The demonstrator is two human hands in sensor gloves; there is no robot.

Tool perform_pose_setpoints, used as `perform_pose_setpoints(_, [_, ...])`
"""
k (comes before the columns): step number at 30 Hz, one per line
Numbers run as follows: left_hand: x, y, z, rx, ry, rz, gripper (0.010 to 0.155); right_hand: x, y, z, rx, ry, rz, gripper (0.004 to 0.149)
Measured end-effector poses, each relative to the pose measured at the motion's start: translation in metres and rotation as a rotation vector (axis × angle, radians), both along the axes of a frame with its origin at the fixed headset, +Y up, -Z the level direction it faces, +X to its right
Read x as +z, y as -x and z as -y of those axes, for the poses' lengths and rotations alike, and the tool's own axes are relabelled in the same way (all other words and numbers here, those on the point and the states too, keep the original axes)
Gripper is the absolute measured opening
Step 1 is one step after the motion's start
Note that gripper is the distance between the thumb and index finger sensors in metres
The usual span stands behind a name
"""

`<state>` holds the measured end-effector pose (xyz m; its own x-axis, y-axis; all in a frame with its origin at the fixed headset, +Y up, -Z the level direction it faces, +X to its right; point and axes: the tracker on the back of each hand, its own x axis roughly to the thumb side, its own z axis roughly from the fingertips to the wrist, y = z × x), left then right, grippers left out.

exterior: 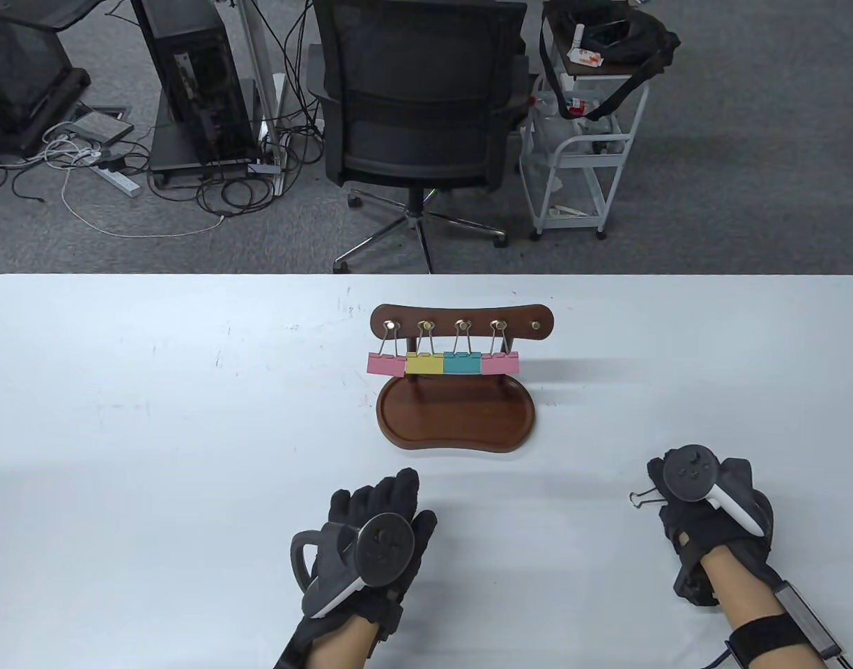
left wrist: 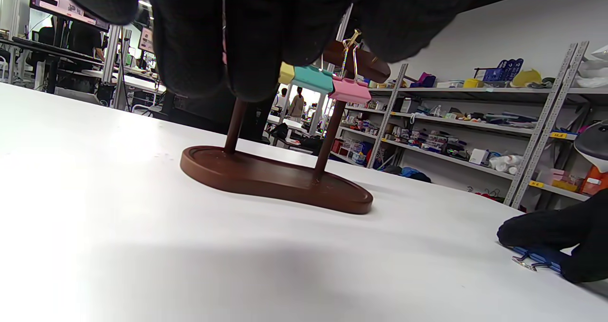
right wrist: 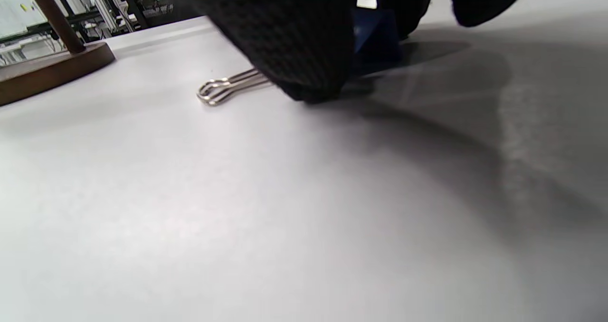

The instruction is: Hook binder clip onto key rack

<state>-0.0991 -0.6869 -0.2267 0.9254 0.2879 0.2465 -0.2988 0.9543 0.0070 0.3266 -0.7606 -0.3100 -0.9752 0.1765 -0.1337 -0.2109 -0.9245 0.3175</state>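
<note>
The brown wooden key rack stands mid-table on its tray base. A pink, a yellow, a teal and a second pink clip hang from its hooks; the rightmost hook is bare. My right hand is down on the table at the right, its fingers closed over a blue binder clip that lies on the table. The clip's wire handles stick out to the left. My left hand rests flat on the table in front of the rack, empty.
An office chair and a white cart stand on the floor beyond the table's far edge. The rack's base also shows in the left wrist view and in the right wrist view.
</note>
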Motion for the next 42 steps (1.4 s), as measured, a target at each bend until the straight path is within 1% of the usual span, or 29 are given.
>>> perform_pose_setpoints(15, [0.000, 0.001, 0.000, 0.000, 0.013, -0.004, 0.067, 0.000, 0.002, -0.002, 0.099, -0.017, -0.017, 0.068])
perform_pose_setpoints(24, [-0.001, 0.000, 0.001, -0.003, 0.021, -0.002, 0.067, -0.001, 0.002, -0.002, 0.107, -0.040, -0.003, 0.067])
perform_pose_setpoints(31, [-0.001, 0.001, 0.001, 0.000, 0.022, -0.006, 0.067, -0.003, 0.005, -0.008, 0.112, -0.070, -0.003, 0.067])
perform_pose_setpoints(36, [-0.001, 0.000, 0.001, 0.000, 0.023, -0.003, 0.068, -0.002, 0.005, -0.012, 0.105, -0.094, -0.001, 0.069])
perform_pose_setpoints(42, [-0.002, 0.001, 0.001, 0.000, 0.036, -0.007, 0.068, 0.000, 0.004, -0.012, 0.102, -0.098, -0.002, 0.071])
